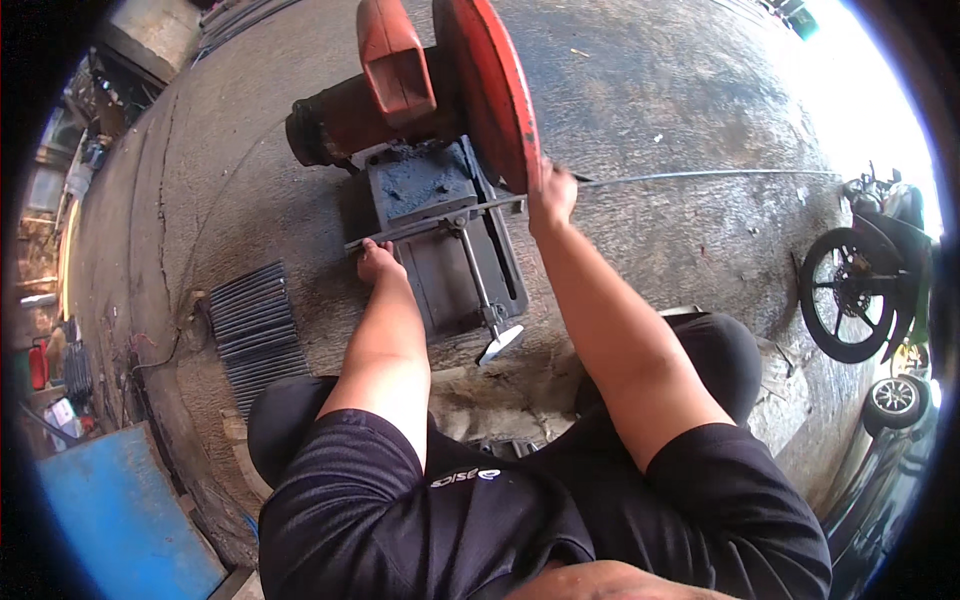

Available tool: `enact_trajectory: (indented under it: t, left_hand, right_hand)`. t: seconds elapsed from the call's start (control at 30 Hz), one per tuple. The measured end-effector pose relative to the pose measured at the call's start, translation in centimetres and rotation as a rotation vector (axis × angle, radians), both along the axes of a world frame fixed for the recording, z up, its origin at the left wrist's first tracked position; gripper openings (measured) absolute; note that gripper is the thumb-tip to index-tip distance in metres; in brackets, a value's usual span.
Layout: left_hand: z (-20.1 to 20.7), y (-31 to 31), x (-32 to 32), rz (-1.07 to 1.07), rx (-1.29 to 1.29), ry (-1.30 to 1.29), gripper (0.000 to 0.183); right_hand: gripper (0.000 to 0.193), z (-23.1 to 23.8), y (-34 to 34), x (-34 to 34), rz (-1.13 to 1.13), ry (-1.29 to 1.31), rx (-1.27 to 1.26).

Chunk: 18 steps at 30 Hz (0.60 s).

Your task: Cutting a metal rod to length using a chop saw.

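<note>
A chop saw (400, 185) stands on the ground in front of me, with a red disc guard (505, 90) and a red motor housing. Across its base lies a long thin metal rod (690, 177), which reaches far out to the right. Near the rod's left end, my left hand (377, 262) pinches it with the fingers closed. My right hand (552, 197) is closed at the guard's lower edge around what looks like the saw's handle; a dark tip sticks out beside the fist. A clamp screw (472, 265) with a crank handle (500, 343) points toward me.
Left of the saw, a row of short cut rods (253, 325) lies on the concrete floor. A blue panel (130, 515) is at the lower left. A motorcycle (860, 275) stands at the right, with a car (890, 470) nearer me. My knees flank the saw's near side.
</note>
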<state>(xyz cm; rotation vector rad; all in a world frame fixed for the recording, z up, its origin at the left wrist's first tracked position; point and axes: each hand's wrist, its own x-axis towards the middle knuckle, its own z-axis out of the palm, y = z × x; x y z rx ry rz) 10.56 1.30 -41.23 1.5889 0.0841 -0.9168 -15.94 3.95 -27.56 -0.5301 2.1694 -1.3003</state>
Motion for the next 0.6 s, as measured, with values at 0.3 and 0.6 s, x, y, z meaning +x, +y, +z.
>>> enact_trajectory:
  t: [0.3,0.6]
  left_hand:
    - [1.4,0.0,-0.1,0.062,0.011,0.04,0.034]
    - [-2.7,-0.3,1.8,-0.11,-0.006,0.017,0.032]
  right_hand:
    - [0.066,18.7,1.4,3.3,0.519,0.646,-0.597]
    - [0.07,8.7,10.1,3.3,0.669,0.804,-0.621]
